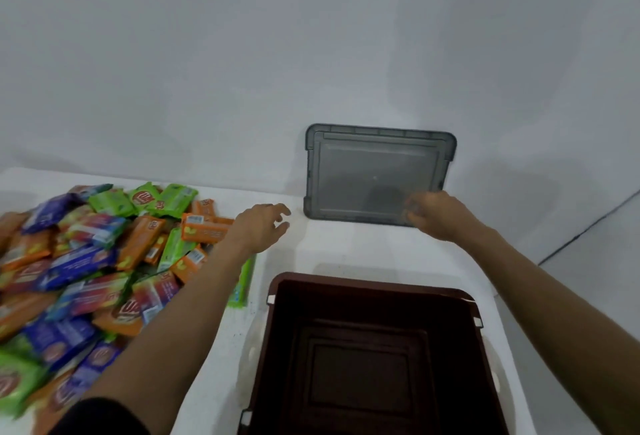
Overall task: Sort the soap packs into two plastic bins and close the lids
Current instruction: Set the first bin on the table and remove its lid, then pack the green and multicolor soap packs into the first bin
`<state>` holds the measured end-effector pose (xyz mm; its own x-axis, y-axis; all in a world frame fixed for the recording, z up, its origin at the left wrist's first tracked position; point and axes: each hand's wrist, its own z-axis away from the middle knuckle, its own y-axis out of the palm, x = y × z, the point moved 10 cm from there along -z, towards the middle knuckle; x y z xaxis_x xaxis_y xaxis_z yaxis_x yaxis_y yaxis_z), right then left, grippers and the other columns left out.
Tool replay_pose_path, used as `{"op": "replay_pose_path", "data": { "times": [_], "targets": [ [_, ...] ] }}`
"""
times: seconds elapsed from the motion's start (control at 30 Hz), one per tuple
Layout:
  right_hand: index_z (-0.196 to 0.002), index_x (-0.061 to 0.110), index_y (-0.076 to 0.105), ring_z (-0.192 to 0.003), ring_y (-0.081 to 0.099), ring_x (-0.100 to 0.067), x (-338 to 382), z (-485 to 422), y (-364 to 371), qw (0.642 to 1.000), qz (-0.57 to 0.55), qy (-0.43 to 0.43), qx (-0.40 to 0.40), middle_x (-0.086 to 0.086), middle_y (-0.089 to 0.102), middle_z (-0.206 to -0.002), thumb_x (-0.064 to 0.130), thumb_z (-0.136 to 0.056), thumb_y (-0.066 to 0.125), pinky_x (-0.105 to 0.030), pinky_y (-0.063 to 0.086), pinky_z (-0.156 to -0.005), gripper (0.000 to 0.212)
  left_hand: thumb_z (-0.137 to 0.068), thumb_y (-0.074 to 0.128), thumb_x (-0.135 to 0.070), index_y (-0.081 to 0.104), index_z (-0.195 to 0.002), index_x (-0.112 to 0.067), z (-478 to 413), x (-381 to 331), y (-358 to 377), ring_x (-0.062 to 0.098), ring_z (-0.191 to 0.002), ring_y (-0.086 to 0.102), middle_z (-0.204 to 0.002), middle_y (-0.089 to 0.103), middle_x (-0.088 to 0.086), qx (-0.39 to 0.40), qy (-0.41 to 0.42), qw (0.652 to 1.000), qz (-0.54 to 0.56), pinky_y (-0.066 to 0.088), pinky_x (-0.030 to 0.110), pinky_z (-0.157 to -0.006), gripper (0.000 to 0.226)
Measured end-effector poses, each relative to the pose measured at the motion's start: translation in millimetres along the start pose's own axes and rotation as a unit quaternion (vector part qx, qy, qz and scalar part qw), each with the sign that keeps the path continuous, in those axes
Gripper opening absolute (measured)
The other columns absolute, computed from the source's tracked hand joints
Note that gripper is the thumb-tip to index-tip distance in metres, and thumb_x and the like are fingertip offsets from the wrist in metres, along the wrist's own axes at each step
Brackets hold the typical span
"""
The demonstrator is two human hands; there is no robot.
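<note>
— Lid [377,171] where, then?

— Beyond the brown bin [363,284], stood on one long edge on the table [346,247] and leaning back against the wall [311,53]. Its long axis runs left to right across me, on the far side of the bin's open mouth.

— And your hands?

— My right hand [436,214] has it, fingers curled on the lower edge near the right corner. Blur hides just how the thumb sits. My left hand [259,226] holds nothing. Its fingers are spread and loose above the table, just short of the lid's lower left corner and not touching it.

— The soap?

— Soap packs [86,272] lie heaped on the table to my left, beside and under my left forearm. I see none in the bin, and only one bin shows.

— Which hand matters next?

— The left is nearer the heap, I'd judge. The lid's free corner lies just right of my left fingertips, should it want two hands.
</note>
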<state>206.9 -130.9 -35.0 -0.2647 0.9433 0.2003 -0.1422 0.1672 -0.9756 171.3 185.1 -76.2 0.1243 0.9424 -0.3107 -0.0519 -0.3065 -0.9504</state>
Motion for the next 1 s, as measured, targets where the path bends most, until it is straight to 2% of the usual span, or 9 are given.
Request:
{"op": "replay_pose_path", "data": {
  "times": [0.1, 0.2, 0.37, 0.5, 0.6, 0.73, 0.87, 1.0],
  "targets": [
    [-0.127, 0.018, 0.057, -0.106, 0.059, -0.028, 41, -10, 12, 0.998, 0.005, -0.026, 0.058, -0.009, 0.063, -0.121, 0.038, -0.097, 0.052, -0.034, 0.046, -0.084, 0.036, -0.096, 0.052, -0.034, 0.060, -0.122, -0.022, 23, 25, -8, 0.017, -0.096, 0.064, -0.112, 0.068, -0.002, 0.006, -0.014, 1.000, -0.003, 0.052, 0.034, -0.080, 0.030],
    [-0.128, 0.020, 0.055, -0.110, 0.057, -0.029, 85, -19, 20, 0.995, 0.007, -0.047, 0.087, -0.009, 0.061, -0.126, 0.040, -0.097, 0.052, -0.039, 0.049, -0.091, 0.037, -0.095, 0.053, -0.032, 0.061, -0.121, -0.020, 45, 54, -22, 0.019, -0.098, 0.064, -0.112, 0.068, 0.000, -0.009, -0.026, 1.000, -0.006, 0.052, 0.034, -0.078, 0.030],
    [-0.119, 0.024, 0.057, -0.103, 0.058, -0.027, 166, -35, 36, 0.989, 0.030, -0.114, 0.095, -0.004, 0.062, -0.120, 0.040, -0.093, 0.050, -0.037, 0.048, -0.082, 0.031, -0.093, 0.055, -0.031, 0.064, -0.117, -0.020, 81, 109, -51, 0.023, -0.102, 0.064, -0.113, 0.067, 0.002, -0.047, -0.059, 0.997, -0.001, 0.053, 0.036, -0.081, 0.028],
    [-0.126, 0.025, 0.054, -0.104, 0.058, -0.026, 233, -44, 48, 0.983, 0.037, -0.147, 0.107, -0.003, 0.063, -0.117, 0.041, -0.096, 0.050, -0.039, 0.050, -0.086, 0.035, -0.093, 0.056, -0.032, 0.064, -0.119, -0.019, 109, 149, -69, 0.023, -0.105, 0.060, -0.116, 0.066, 0.003, -0.067, -0.073, 0.995, -0.022, 0.051, 0.036, -0.080, 0.030],
    [-0.130, 0.025, 0.052, -0.106, 0.058, -0.027, 282, -47, 59, 0.975, 0.042, -0.182, 0.117, -0.007, 0.065, -0.114, 0.043, -0.097, 0.049, -0.037, 0.048, -0.085, 0.038, -0.092, 0.057, -0.029, 0.065, -0.116, -0.018, 129, 174, -80, 0.026, -0.098, 0.062, -0.112, 0.066, 0.005, -0.079, -0.087, 0.993, -0.029, 0.053, 0.038, -0.074, 0.027],
    [-0.128, 0.022, 0.054, -0.107, 0.058, -0.028, 348, -37, 75, 0.959, 0.051, -0.249, 0.127, -0.008, 0.066, -0.112, 0.045, -0.097, 0.049, -0.037, 0.046, -0.079, 0.039, -0.093, 0.057, -0.025, 0.064, -0.116, -0.019, 156, 198, -87, 0.026, -0.090, 0.060, -0.108, 0.061, 0.007, -0.091, -0.104, 0.990, -0.038, 0.049, 0.034, -0.065, 0.026],
    [-0.127, 0.019, 0.056, -0.101, 0.060, -0.027, 400, -18, 94, 0.943, 0.038, -0.299, 0.142, -0.009, 0.065, -0.112, 0.043, -0.094, 0.053, -0.035, 0.046, -0.075, 0.041, -0.089, 0.062, -0.022, 0.068, -0.113, -0.013, 179, 216, -84, 0.028, -0.108, 0.053, -0.118, 0.057, 0.008, -0.104, -0.108, 0.987, -0.053, 0.051, 0.040, -0.083, 0.026],
    [-0.126, 0.019, 0.057, -0.099, 0.059, -0.023, 436, 3, 111, 0.930, 0.031, -0.333, 0.151, -0.005, 0.065, -0.111, 0.051, -0.092, 0.054, -0.033, 0.046, -0.075, 0.047, -0.088, 0.065, -0.026, 0.067, -0.116, -0.016, 196, 223, -81, 0.030, -0.122, 0.044, -0.131, 0.050, 0.008, -0.115, -0.117, 0.984, -0.069, 0.046, 0.042, -0.095, 0.030]
  ]
}}
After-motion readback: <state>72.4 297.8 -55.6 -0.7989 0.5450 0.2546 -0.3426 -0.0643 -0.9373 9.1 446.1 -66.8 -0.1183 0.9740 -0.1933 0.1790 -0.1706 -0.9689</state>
